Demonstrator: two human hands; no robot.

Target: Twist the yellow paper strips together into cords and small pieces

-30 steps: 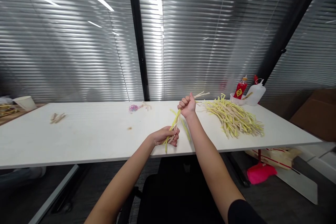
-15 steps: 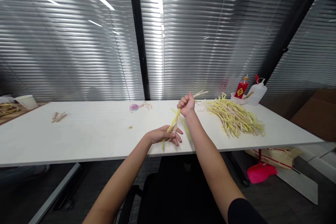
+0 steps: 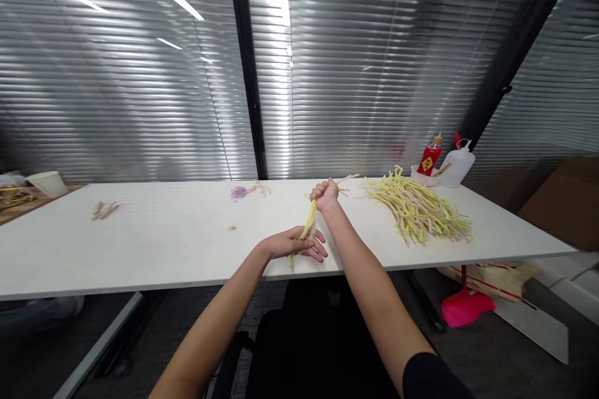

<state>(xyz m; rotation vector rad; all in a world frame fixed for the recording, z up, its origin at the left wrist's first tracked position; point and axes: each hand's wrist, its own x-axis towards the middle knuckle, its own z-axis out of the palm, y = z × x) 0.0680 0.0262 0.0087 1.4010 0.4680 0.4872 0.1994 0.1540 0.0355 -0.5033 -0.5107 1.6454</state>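
A small bunch of yellow and cream fuzzy strands (image 3: 308, 222) stretches between my two hands over the front half of the white table. My left hand (image 3: 292, 243) holds its lower part between thumb and palm, with the other fingers partly spread. Higher up, my right hand (image 3: 324, 193) is closed in a fist around the same strands, and loose ends stick out past it to the right. To the right lies a large heap of similar yellow and cream strands (image 3: 418, 209).
Small coloured rings (image 3: 239, 192) lie at the table's back middle, and short cream pieces (image 3: 105, 210) at the left. At the back right stand a red bottle (image 3: 429, 159), a white bowl (image 3: 423, 179) and a translucent squeeze bottle (image 3: 457, 165). A white cup (image 3: 50, 184) is far left.
My right fist has moved down and slightly left, closer to my left hand, still around the strands. My left hand has barely moved.
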